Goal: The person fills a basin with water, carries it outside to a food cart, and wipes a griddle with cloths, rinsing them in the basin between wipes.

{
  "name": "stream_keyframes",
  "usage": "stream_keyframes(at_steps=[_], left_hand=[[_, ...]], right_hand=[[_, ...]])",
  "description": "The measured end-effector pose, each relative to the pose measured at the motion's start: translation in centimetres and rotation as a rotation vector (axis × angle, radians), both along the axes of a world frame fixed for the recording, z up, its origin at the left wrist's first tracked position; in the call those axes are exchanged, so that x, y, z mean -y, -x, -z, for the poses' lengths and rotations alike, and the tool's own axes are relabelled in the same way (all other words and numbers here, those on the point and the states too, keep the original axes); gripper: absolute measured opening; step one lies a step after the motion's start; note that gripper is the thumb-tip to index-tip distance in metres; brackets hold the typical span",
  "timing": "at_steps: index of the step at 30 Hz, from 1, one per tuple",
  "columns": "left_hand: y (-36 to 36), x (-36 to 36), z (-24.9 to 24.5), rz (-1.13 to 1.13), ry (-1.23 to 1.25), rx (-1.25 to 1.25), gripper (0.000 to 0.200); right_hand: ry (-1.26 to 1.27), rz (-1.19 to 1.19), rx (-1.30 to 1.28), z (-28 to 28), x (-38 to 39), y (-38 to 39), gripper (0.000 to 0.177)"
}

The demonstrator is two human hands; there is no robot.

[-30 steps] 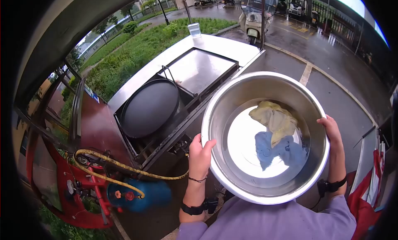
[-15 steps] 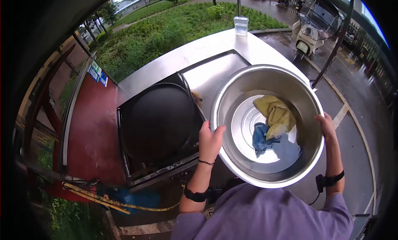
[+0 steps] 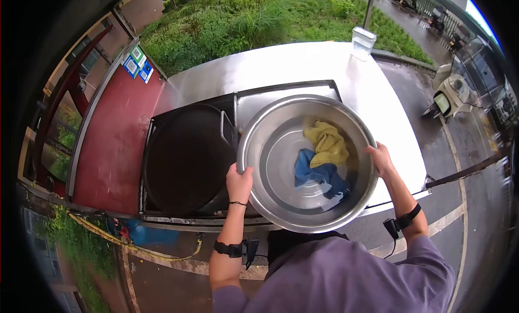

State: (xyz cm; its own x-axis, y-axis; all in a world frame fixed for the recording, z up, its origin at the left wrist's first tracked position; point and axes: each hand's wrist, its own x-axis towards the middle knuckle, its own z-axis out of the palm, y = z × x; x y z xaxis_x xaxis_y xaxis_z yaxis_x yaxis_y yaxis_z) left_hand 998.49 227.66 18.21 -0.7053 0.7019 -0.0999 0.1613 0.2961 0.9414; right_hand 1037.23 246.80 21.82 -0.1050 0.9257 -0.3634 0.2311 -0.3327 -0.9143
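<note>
A large round metal basin [image 3: 275,205] is held between my two hands, over the front right part of a metal counter. My left hand [image 3: 239,183] grips its left rim, thumb on top and fingers hidden below. On the opposite rim my right hand [image 3: 380,158] is closed the same way. Inside, in shallow water, lie a yellow cloth [image 3: 327,144] and a blue cloth [image 3: 316,170], partly overlapping. Just left of the basin is a round black griddle [image 3: 186,156] set into the counter, with a bent metal handle [image 3: 224,128] near its right edge.
A clear plastic container [image 3: 363,42] stands at the back of the counter [image 3: 281,62]. A red side panel [image 3: 116,151] with QR code cards [image 3: 138,63] borders the left. A yellow hose [image 3: 108,236] hangs below. A scooter [image 3: 457,97] is parked at right.
My view has turned, and the basin now appears further left, over the counter and nearer the griddle. The cloths have shifted in the water, with the blue one more spread out. Both hands keep their hold.
</note>
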Motion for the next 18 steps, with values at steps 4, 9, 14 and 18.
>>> stream_keyframes(at_steps=[4, 9, 14, 18], left_hand=[[0.4, -2.8, 1.4, -0.038, 0.099, -0.095, 0.041], [1.7, -5.1, 1.8, -0.038, 0.190, -0.172, 0.047], [1.8, -6.9, -2.7, 0.154, 0.504, -0.423, 0.075], [-3.5, -7.5, -3.7, 0.580, 0.439, -1.013, 0.075]], right_hand=[[0.040, -0.035, -0.027, 2.4, -3.8, 0.8, 0.035], [0.017, -0.039, -0.034, 3.2, -4.9, 2.3, 0.033], [-0.180, -0.188, 0.181, 6.9, -3.1, 1.5, 0.038], [-0.131, -0.398, 0.292, 2.3, 1.3, 2.4, 0.044]])
